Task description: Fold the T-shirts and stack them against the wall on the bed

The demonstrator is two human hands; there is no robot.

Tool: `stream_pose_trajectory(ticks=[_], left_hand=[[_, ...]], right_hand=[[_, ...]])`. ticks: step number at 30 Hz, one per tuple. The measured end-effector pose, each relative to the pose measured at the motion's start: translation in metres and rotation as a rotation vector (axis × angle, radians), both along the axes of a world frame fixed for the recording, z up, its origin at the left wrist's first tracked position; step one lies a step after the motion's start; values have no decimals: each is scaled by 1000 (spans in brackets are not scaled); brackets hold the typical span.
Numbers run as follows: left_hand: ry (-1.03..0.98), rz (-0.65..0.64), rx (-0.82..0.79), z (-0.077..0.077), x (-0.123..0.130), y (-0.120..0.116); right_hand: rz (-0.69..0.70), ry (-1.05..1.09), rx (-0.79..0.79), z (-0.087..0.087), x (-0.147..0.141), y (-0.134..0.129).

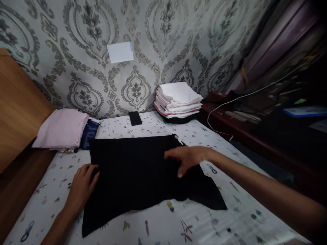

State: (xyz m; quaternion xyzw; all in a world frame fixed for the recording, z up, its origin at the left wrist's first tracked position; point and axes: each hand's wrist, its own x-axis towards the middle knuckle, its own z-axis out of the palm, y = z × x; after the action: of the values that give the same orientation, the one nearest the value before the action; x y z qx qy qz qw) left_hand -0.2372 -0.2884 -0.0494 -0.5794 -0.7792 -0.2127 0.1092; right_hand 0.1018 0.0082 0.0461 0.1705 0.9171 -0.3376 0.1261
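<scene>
A black garment [138, 170], like a T-shirt, lies spread out on the patterned white sheet. Its lower edge is wavy, and one corner sticks out at the lower right. My left hand [83, 182] rests at the garment's left edge, fingers loosely bent and thumb apart, with no cloth visibly pinched. Over the garment's right part is my right hand [185, 159], slightly blurred, its thumb and fingers apart and nothing in them. Whether its fingertips touch the cloth I cannot tell. A small white tag or label [178, 139] shows at the garment's upper right corner.
A stack of folded clothes [178, 98], white on top, stands by the wall. At the left are a folded pink garment [63, 127] and a navy one [89, 134], beside a wooden board [20, 102]. A black phone-like object [135, 118] lies behind. A white cable [250, 97] hangs right.
</scene>
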Motion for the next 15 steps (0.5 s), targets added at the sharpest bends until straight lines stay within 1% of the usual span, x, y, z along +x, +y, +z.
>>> stream_pose_trajectory(ticks=[1,2,3,4,5,6,7,10,11,12,15], left_hand=[[1,0,1,0,0,0],[-1,-1,5,0,-1,1],[-6,-3,8,0,-1,1],[-13,-5,8,0,-1,1],[-23,-5,5,0,-2,1],[-32,-4,2,0,-2,1],[-40,-2,-3,0,-2,1],[-46,3,3,0,-3,1],[-44,2,12,0,-4,1],[-42,1,20,0,-4,2],[-55,4,33,0,-3,3]], right_hand=[[23,-20,136,-3,6,-10],[25,-14,239,-5,10,-17],[24,6,288,-6,13,-20],[23,34,283,-7,14,-19],[6,70,240,-7,12,-13],[-46,113,174,-7,9,-4],[-156,166,90,-6,3,7],[-638,323,-143,-4,-21,47],[-743,351,-202,-4,-29,60],[-799,363,-250,-4,-37,70],[-802,329,-332,-6,-53,93]])
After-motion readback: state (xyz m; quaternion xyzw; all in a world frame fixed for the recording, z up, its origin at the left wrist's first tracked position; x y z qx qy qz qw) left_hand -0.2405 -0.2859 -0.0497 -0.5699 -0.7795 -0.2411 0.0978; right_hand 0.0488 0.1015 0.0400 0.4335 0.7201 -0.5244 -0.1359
